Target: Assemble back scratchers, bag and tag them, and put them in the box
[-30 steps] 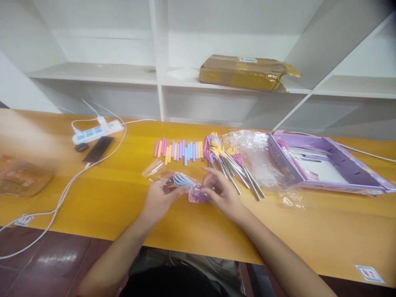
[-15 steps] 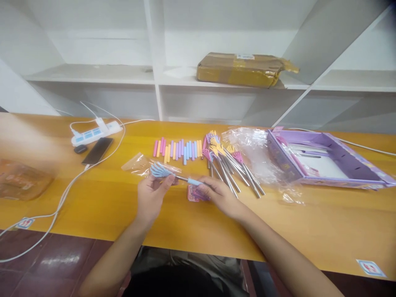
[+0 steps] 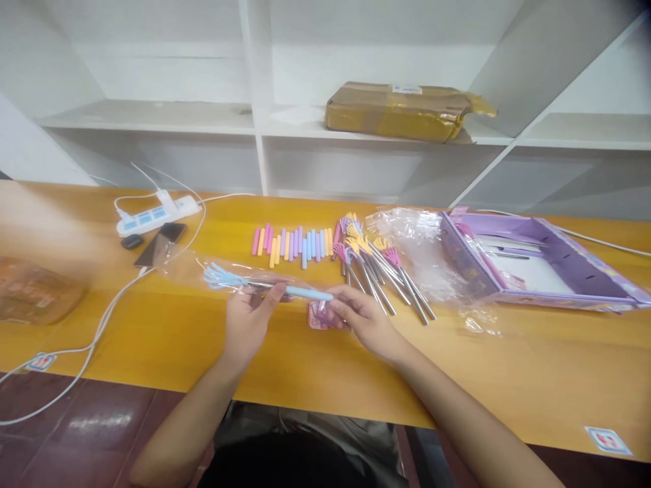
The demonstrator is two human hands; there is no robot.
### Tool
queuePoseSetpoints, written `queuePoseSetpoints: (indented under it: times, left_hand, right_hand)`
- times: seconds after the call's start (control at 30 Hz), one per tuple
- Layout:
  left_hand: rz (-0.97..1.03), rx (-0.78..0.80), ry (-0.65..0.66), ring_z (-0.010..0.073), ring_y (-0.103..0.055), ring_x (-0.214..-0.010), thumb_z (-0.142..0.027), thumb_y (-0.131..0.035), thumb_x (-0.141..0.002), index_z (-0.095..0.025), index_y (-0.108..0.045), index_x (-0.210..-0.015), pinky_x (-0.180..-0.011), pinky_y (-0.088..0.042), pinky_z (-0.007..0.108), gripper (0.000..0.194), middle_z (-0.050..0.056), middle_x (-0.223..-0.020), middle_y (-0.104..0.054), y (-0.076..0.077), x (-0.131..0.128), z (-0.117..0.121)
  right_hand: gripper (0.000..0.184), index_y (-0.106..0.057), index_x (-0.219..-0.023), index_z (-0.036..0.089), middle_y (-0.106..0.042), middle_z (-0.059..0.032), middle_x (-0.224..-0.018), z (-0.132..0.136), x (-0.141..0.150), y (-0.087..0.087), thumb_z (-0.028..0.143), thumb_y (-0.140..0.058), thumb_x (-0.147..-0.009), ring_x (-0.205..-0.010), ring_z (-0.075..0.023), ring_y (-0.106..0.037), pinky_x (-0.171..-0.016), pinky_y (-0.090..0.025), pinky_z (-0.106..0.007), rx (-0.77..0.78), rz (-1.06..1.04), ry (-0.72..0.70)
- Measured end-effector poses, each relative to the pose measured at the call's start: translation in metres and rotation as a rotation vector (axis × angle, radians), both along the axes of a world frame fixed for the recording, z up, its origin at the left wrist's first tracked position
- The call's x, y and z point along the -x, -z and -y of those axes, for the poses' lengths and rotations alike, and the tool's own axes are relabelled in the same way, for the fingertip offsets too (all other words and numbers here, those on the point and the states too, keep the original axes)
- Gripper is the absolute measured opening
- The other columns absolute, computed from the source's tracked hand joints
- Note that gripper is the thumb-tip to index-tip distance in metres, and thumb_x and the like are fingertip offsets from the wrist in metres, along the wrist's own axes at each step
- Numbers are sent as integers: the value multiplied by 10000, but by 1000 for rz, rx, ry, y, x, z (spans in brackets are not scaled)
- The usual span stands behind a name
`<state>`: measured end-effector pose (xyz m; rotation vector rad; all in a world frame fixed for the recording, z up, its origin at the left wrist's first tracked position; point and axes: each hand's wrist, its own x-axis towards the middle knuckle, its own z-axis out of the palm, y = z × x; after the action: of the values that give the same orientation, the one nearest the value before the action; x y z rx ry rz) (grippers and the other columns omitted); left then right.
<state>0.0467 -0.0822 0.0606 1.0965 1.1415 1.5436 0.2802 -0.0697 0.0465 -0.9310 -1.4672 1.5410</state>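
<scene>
Blue backscratcher, seemingly bagged, in left grip.

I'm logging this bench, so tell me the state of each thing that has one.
Blue scratcher: head inside clear bag
Left hand: closed on scratcher
Right hand: at scratcher's end, grip unclear
Phone: screen dark, cable attached
Power strip: plugs inserted
Purple box: open
Cardboard box: taped, ragged at one end
Coloured sticks: in a loose row

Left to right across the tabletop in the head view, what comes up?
Orange pouch, white power strip, light-blue hand-shaped stick head, row of short multicoloured sticks, pile of metal rods with coloured hand-shaped heads, open purple box.
</scene>
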Motion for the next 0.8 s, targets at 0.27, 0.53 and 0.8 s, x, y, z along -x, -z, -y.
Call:
queuePoseSetpoints:
  times: [0.27, 0.53, 0.8]
  left_hand:
    - [-123, 92, 370, 267, -828, -923, -443, -826, -935, -183, -858, -996, -874, -682, 375, 269, 85, -1008, -868, -1, -13, 8]
    - [-297, 133, 476, 286, -804, -1051, -463, -787, -964, -199, -873, -1065, -944, -620, 364, 295, 83, -1087, -869, 0, -12, 13]
    - [-284, 126, 475, 248, -767, -921, -479, -759, -979, -182, -806, -1054, -841, -596, 340, 311, 83, -1007, -828, -2, -13, 12]
  right_hand:
    - [392, -773, -888, 200, -748, -40, -837, -1, 3, 13, 583, -759, -972, -582, -115, -584, -510, -453, -247, -77, 89, -70]
    - [330, -729, -986, 230, -696, -26, -903, -2, 5, 17, 505, -887, -894, -753, -151, -658, -590, -511, -239, -431, 219, 126]
    - [209, -636, -1309, 259, -746, -66, -1013, 6, 3, 20, 238, -620, -1102, -880, -187, -737, -740, -602, -278, -1026, 389, 167]
